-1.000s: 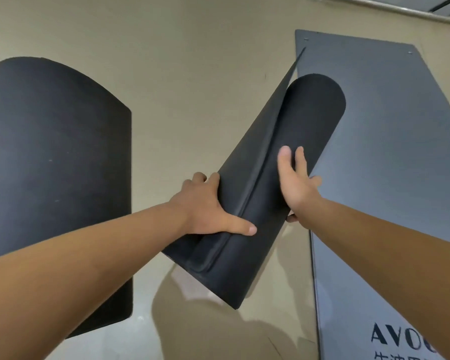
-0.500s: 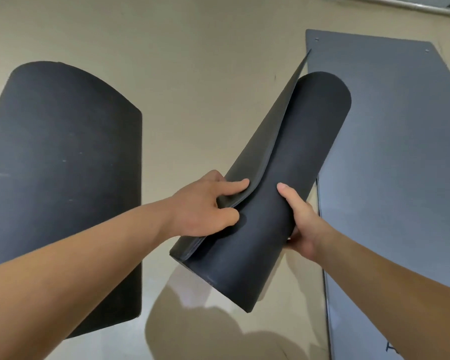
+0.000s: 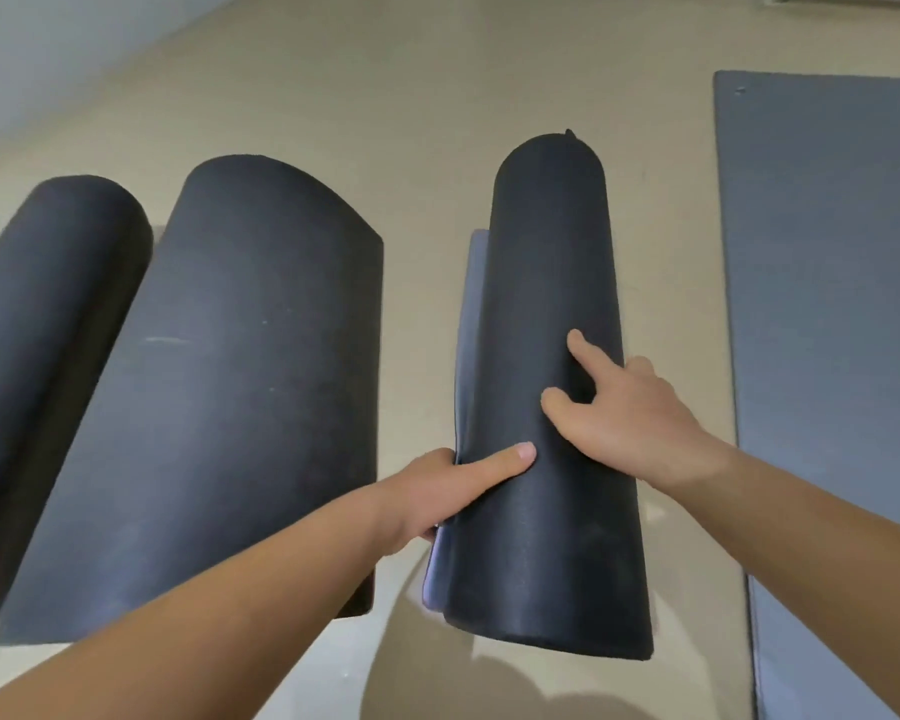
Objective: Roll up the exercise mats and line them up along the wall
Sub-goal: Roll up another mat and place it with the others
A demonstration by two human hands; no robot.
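beige floor (image 3: pixel 427 148) | left grip (image 3: pixel 437 491) holds rolled mat (image 3: pixel 546 283) | right grip (image 3: pixel 640 423) holds it too

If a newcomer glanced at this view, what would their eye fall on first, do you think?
The rolled black mat in the centre, held by the left hand at its loose edge and the right hand on top. Then the wide roll and the narrow roll lying side by side at left, and the flat grey mat at right.

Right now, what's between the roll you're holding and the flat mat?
Only bare floor lies between the held roll and the flat mat; the right forearm crosses above it, in the head view.
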